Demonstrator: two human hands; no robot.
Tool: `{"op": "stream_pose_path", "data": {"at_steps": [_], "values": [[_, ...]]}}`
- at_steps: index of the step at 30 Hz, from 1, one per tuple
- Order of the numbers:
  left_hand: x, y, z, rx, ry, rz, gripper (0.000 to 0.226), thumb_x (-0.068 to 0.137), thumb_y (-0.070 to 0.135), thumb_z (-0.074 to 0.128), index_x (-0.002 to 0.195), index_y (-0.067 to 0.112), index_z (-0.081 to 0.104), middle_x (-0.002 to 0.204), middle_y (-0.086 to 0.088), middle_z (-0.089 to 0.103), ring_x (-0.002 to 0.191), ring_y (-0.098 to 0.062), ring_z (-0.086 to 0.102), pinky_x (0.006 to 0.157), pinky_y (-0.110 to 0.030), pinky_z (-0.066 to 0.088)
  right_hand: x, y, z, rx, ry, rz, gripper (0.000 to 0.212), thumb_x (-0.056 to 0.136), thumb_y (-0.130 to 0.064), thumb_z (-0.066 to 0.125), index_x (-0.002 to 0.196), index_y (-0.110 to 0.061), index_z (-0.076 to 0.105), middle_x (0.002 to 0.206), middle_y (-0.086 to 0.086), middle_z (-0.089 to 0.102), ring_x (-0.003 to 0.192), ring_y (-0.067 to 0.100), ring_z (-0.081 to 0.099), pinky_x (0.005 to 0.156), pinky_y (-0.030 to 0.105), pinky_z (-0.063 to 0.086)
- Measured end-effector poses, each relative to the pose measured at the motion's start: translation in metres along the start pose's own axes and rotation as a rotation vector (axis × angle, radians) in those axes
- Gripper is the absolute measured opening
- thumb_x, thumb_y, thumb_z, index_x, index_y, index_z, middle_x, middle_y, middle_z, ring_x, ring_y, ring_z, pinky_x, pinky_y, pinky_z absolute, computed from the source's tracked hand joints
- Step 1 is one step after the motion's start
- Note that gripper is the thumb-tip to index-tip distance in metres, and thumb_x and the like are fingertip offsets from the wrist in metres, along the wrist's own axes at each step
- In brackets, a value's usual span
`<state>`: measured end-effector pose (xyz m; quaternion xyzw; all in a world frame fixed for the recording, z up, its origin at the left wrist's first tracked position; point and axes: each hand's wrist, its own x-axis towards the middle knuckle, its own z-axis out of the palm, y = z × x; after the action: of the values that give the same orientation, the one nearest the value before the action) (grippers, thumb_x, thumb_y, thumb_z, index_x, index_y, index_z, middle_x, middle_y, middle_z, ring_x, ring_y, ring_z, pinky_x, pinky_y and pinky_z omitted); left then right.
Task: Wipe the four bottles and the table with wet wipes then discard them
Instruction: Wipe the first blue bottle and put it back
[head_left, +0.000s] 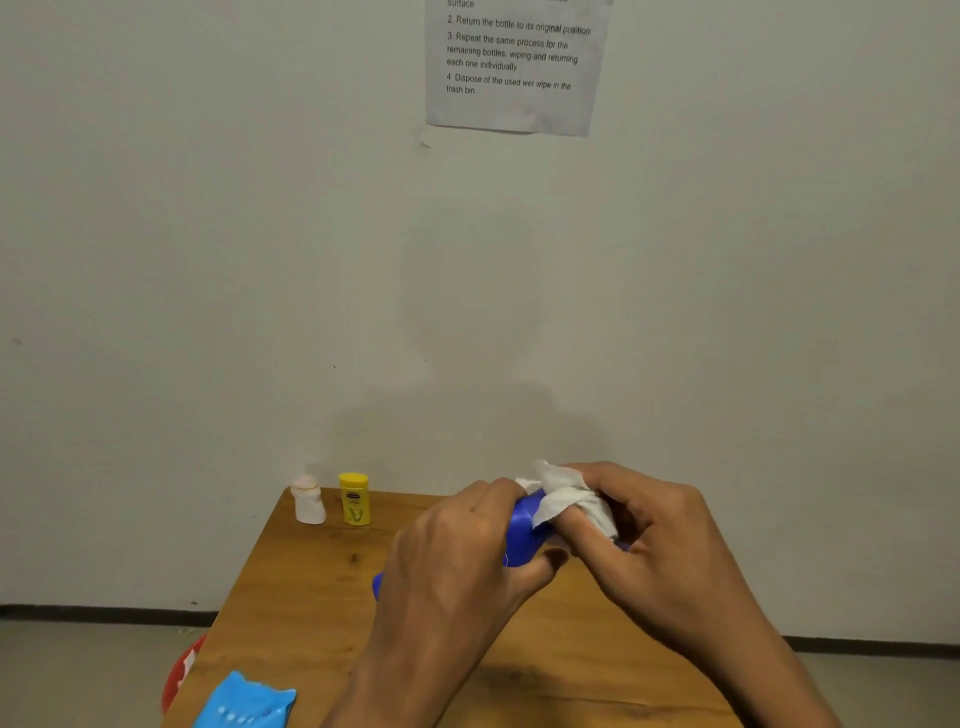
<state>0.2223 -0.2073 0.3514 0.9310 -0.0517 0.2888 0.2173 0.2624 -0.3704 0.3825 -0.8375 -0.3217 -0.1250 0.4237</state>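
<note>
A blue bottle sits in the left hand's grip above a wooden desk. The right hand pinches a crumpled white wipe against its upper end. Left of the grip, a white bottle and a yellow bottle stand upright by a pale wall.

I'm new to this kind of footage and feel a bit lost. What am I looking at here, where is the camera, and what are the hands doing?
No machine here: a person wears one camera on the head, looking down at their own hands over a wooden table. The left hand grips a blue bottle. The right hand holds a white wet wipe against the bottle. At the table's far left stand a white bottle and a yellow bottle. A blue wipes pack lies at the near edge. An instruction sheet hangs on the wall.
</note>
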Motion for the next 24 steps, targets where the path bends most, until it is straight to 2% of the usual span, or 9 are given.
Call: {"op": "stream_pose_path", "data": {"at_steps": [4, 6, 9, 12, 15, 18, 20, 22, 24], "values": [[-0.002, 0.001, 0.003, -0.01, 0.085, 0.082, 0.05, 0.062, 0.047, 0.089, 0.097, 0.022, 0.064, 0.077, 0.009, 0.07, 0.058, -0.006, 0.062, 0.048, -0.012, 0.047, 0.0, 0.0, 0.007, -0.22, 0.1, -0.142, 0.025, 0.093, -0.044, 0.051, 0.093, -0.023, 0.064, 0.073, -0.019, 0.055, 0.058, 0.0, 0.053, 0.049, 0.007, 0.04], [-0.002, 0.002, 0.005, -0.025, 0.136, 0.098, 0.045, 0.069, 0.049, 0.082, 0.099, 0.023, 0.061, 0.078, 0.009, 0.069, 0.059, -0.006, 0.061, 0.05, -0.012, 0.049, 0.0, -0.001, 0.01, -0.256, 0.145, -0.178, 0.025, 0.094, -0.04, 0.048, 0.087, -0.02, 0.061, 0.07, -0.017, 0.052, 0.052, -0.003, 0.047, 0.046, 0.008, 0.038], [-0.003, 0.003, 0.009, -0.06, 0.171, 0.081, 0.045, 0.072, 0.053, 0.069, 0.101, 0.02, 0.063, 0.08, 0.006, 0.07, 0.061, -0.007, 0.063, 0.056, -0.01, 0.05, 0.001, 0.0, 0.01, -0.22, 0.171, -0.164, 0.025, 0.094, -0.039, 0.044, 0.084, -0.021, 0.058, 0.066, -0.014, 0.053, 0.05, 0.003, 0.05, 0.044, 0.011, 0.041], [-0.004, 0.005, 0.013, -0.108, 0.202, 0.081, 0.049, 0.074, 0.059, 0.062, 0.106, 0.022, 0.058, 0.083, 0.005, 0.071, 0.065, -0.006, 0.064, 0.062, -0.008, 0.05, 0.001, 0.002, 0.012, -0.121, 0.151, -0.09, 0.023, 0.093, -0.043, 0.044, 0.085, -0.025, 0.056, 0.067, -0.015, 0.054, 0.058, 0.01, 0.056, 0.045, 0.014, 0.043], [-0.003, 0.004, 0.015, -0.162, 0.161, 0.04, 0.051, 0.075, 0.065, 0.054, 0.11, 0.027, 0.051, 0.084, 0.007, 0.069, 0.066, -0.002, 0.06, 0.064, -0.004, 0.047, 0.002, 0.003, 0.01, 0.029, 0.129, -0.016, 0.025, 0.096, -0.045, 0.048, 0.084, -0.026, 0.059, 0.067, -0.011, 0.058, 0.062, 0.013, 0.059, 0.046, 0.017, 0.045], [-0.005, 0.002, 0.016, -0.18, 0.083, -0.033, 0.056, 0.075, 0.077, 0.052, 0.109, 0.033, 0.052, 0.083, 0.017, 0.058, 0.064, -0.001, 0.052, 0.058, -0.004, 0.042, 0.004, 0.004, 0.001, 0.133, 0.164, 0.059, 0.02, 0.096, -0.04, 0.053, 0.087, -0.028, 0.067, 0.069, -0.005, 0.062, 0.06, 0.017, 0.058, 0.048, 0.032, 0.049], [-0.007, 0.0, 0.019, -0.111, 0.044, -0.035, 0.056, 0.076, 0.078, 0.05, 0.106, 0.032, 0.057, 0.081, 0.018, 0.056, 0.064, -0.002, 0.051, 0.057, -0.005, 0.037, 0.009, 0.004, -0.009, 0.144, 0.231, 0.072, 0.018, 0.092, -0.037, 0.055, 0.095, -0.03, 0.071, 0.076, -0.005, 0.067, 0.067, 0.018, 0.062, 0.054, 0.036, 0.053], [-0.008, 0.0, 0.021, -0.051, 0.034, -0.028, 0.051, 0.076, 0.074, 0.054, 0.102, 0.031, 0.06, 0.079, 0.016, 0.059, 0.063, -0.003, 0.052, 0.058, -0.006, 0.037, 0.012, 0.005, -0.015, 0.104, 0.268, 0.011, 0.017, 0.092, -0.027, 0.062, 0.106, -0.026, 0.072, 0.088, -0.009, 0.071, 0.079, 0.014, 0.065, 0.062, 0.026, 0.056], [-0.005, 0.002, 0.018, -0.032, 0.049, -0.041, 0.045, 0.075, 0.067, 0.059, 0.1, 0.03, 0.061, 0.078, 0.016, 0.061, 0.064, -0.004, 0.054, 0.055, -0.009, 0.041, 0.012, 0.003, -0.009, -0.042, 0.197, -0.128, 0.024, 0.091, -0.008, 0.066, 0.112, -0.019, 0.071, 0.104, -0.009, 0.072, 0.094, 0.009, 0.066, 0.078, 0.014, 0.052]]}}
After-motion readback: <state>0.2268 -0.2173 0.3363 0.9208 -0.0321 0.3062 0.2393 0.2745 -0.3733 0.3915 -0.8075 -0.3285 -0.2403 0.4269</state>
